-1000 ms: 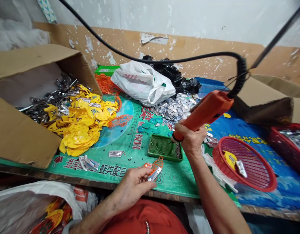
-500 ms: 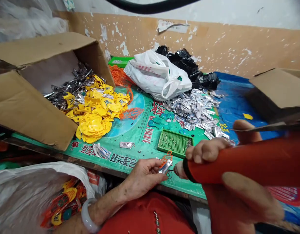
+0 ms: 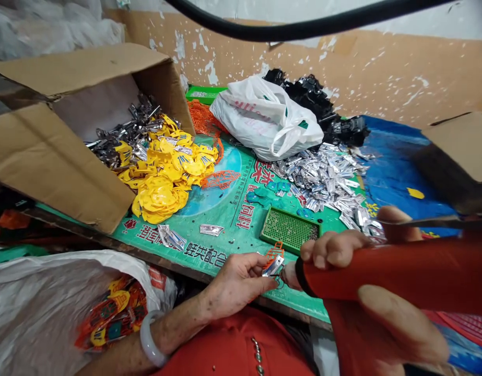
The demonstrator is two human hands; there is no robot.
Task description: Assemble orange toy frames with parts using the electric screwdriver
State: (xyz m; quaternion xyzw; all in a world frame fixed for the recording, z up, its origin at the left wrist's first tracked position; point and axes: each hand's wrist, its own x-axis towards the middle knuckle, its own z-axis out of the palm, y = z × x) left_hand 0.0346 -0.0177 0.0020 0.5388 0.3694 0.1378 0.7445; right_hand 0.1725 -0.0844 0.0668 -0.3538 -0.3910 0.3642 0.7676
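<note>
While pinching a small silver part (image 3: 272,266) between the thumb and fingertips of the left hand (image 3: 235,287), grips a red-orange power screwdriver (image 3: 401,279) in the right hand (image 3: 403,324), wrapping its fingers around the body. Leaves the outer end of the silver part free, slanting up and to the right beyond the left fingertips. Points the screwdriver's tip at that free end, just beside the left thumb; cannot tell whether touching. Shows an orange mesh piece (image 3: 277,249) directly behind the silver part; cannot tell whether also pinched. Holds everything near the front edge of a green-covered table (image 3: 241,240), before a green tray (image 3: 296,215). Farther back, includes a silver heap (image 3: 321,175), a white bag (image 3: 268,117) and, at left, yellow pieces (image 3: 166,180) beside an open cardboard box (image 3: 56,156).
</note>
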